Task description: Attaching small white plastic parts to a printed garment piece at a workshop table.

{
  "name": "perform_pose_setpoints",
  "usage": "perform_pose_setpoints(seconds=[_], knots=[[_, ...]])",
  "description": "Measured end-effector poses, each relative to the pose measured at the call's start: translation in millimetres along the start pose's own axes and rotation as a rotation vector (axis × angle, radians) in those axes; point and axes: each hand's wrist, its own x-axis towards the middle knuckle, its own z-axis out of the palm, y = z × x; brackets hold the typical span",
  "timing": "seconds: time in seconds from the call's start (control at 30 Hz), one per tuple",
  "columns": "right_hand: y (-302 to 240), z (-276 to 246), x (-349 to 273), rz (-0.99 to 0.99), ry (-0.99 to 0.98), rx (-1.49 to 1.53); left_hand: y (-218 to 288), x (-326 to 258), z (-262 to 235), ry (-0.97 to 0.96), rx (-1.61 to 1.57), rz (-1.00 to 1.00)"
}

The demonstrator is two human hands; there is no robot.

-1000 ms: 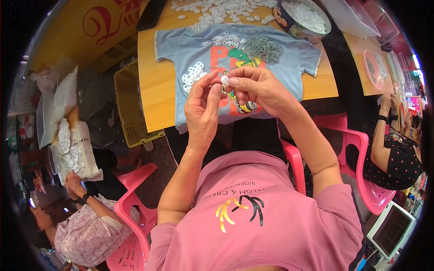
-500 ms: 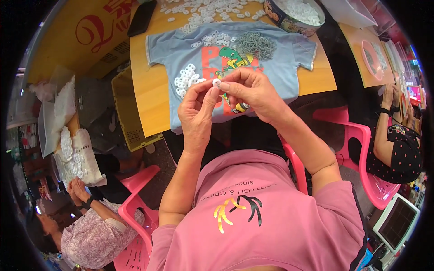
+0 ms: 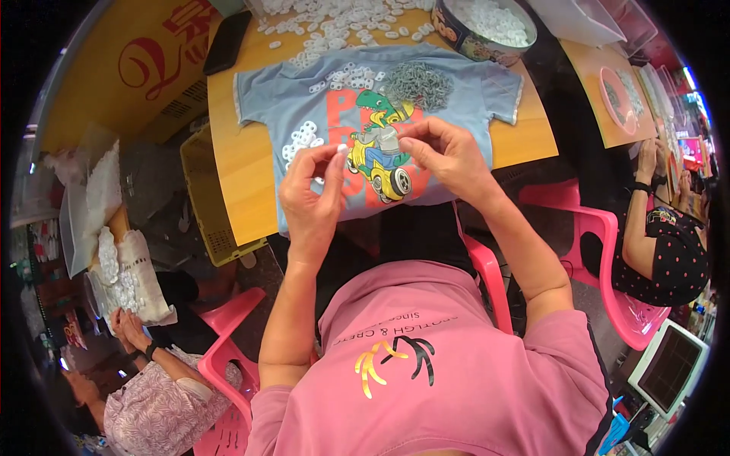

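My left hand [image 3: 312,194] pinches a small white ring-shaped piece [image 3: 341,150] between thumb and forefinger, above a light blue T-shirt [image 3: 266,106] with a cartoon print that lies flat on the wooden table [image 3: 232,175]. My right hand [image 3: 450,158] hovers a little to the right over the print, its fingertips pinched on what looks like a small grey piece [image 3: 391,137]. A heap of white pieces [image 3: 299,141] lies on the shirt just left of my left hand. A heap of grey metal pieces [image 3: 415,83] lies on the shirt beyond my right hand.
More white pieces [image 3: 334,19] are scattered at the table's far side, beside a round tin [image 3: 456,34] full of them and a black phone [image 3: 226,39]. A yellow crate [image 3: 209,220] stands at the left. Pink chairs [image 3: 608,243] and two seated people flank me.
My hands, held together around the white piece before, have drawn apart. The left keeps the white piece; the right has moved right over the print.
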Motion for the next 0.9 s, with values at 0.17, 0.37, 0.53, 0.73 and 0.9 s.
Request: perform_pose_setpoints(seconds=[0.17, 0.37, 0.53, 0.73, 0.9], knots=[[-7.6, -6.0, 32.6, -0.384, 0.079, -0.619, -14.4, 19.0, -13.1, 0.102, 0.369, 0.343], [-4.9, 7.3, 85.5, -0.668, 0.134, -0.943, -24.3, 20.3, -16.4, 0.034, 0.731, 0.387], [6.0, 31.9, 116.9, -0.708, 0.098, -1.097, -25.4, 13.0, -17.9, 0.077, 0.676, 0.371], [15.5, 41.2, 133.7, -0.748, 0.08, -1.185, -23.2, 3.4, -20.1, 0.105, 0.593, 0.352], [17.8, 40.6, 141.1, -0.772, 0.078, -1.204, -21.4, 4.1, -17.2, 0.135, 0.502, 0.356]])
